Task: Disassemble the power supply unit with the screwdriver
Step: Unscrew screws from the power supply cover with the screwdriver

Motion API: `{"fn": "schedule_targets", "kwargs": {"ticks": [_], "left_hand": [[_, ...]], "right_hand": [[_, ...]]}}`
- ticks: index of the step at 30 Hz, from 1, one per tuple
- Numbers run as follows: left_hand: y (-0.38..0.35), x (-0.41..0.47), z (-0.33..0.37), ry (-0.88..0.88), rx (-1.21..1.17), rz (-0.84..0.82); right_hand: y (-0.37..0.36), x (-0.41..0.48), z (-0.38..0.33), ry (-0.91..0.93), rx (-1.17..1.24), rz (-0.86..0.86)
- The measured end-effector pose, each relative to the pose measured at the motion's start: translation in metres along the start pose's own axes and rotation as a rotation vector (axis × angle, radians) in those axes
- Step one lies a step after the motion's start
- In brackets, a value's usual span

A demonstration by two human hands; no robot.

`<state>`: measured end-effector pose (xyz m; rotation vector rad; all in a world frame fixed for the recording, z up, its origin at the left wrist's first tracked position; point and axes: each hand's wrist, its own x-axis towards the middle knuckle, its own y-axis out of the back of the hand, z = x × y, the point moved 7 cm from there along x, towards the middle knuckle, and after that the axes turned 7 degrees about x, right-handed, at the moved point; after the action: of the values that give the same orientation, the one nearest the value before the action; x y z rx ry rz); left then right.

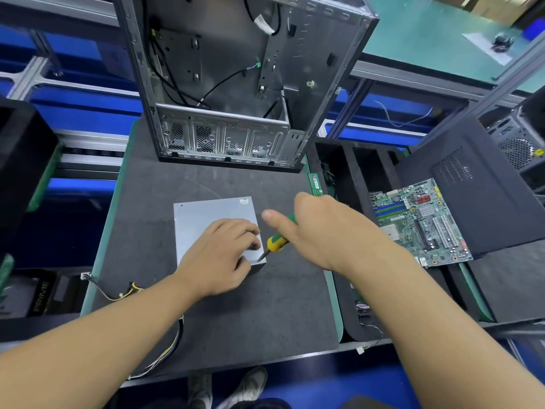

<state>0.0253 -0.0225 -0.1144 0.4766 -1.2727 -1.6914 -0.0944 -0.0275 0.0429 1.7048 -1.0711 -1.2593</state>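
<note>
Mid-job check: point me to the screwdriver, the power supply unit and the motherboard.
screwdriver (276, 244): head view, on the yellow-green handle.
power supply unit (206, 215): head view, on its bare grey top.
motherboard (421, 222): head view, on the board's middle.

Far edge: the open computer case (236, 84) stands across the back of the tabletop (265, 305), walling it off.
Behind unit: a bare strip lies between the case and the power supply unit (206, 216).
Unit's right side: the left hand (218, 255) grips the near corner, and the right hand (318, 231) with the screwdriver (275, 243) fills the gap.
Near side: bare surface, crossed by both forearms.
Left front: cables (129, 290) trail over the edge.
</note>
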Motion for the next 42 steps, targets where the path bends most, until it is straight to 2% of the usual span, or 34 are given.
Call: {"fn": "schedule_targets", "kwargs": {"ticks": [5, 11, 13, 16, 19, 27, 32, 35, 38, 42], "left_hand": [[0.0, 0.001, -0.004, 0.08, 0.131, 0.018], [0.004, 0.007, -0.018, 0.321, 0.177, 0.013], [0.006, 0.01, -0.02, 0.278, 0.259, 0.009], [0.006, 0.01, -0.021, 0.219, 0.339, -0.024], [0.005, 0.012, -0.019, 0.194, 0.354, -0.018], [0.004, 0.009, -0.022, 0.289, 0.425, -0.08], [0.001, 0.009, -0.027, 0.306, 0.434, -0.104], [0.002, 0.009, -0.027, 0.304, 0.429, -0.096], [0.004, 0.009, -0.025, 0.296, 0.431, -0.073], [0.005, 0.009, -0.024, 0.302, 0.425, -0.07]], "right_hand": [[-0.005, -0.001, -0.004, 0.076, 0.07, -0.18], [-0.004, -0.004, -0.006, 0.146, -0.072, -0.37], [-0.004, -0.003, -0.004, 0.117, -0.059, -0.367], [0.0, 0.005, -0.004, 0.035, 0.006, -0.263], [0.002, 0.015, -0.011, 0.087, 0.012, -0.188], [-0.004, 0.007, -0.03, 0.273, 0.051, -0.33], [-0.006, 0.009, -0.023, 0.173, -0.043, -0.282], [-0.001, 0.007, -0.018, 0.204, -0.265, -0.24], [0.001, 0.01, -0.009, 0.199, -0.151, -0.236], [-0.002, 0.006, -0.005, 0.279, -0.093, -0.356]]}}
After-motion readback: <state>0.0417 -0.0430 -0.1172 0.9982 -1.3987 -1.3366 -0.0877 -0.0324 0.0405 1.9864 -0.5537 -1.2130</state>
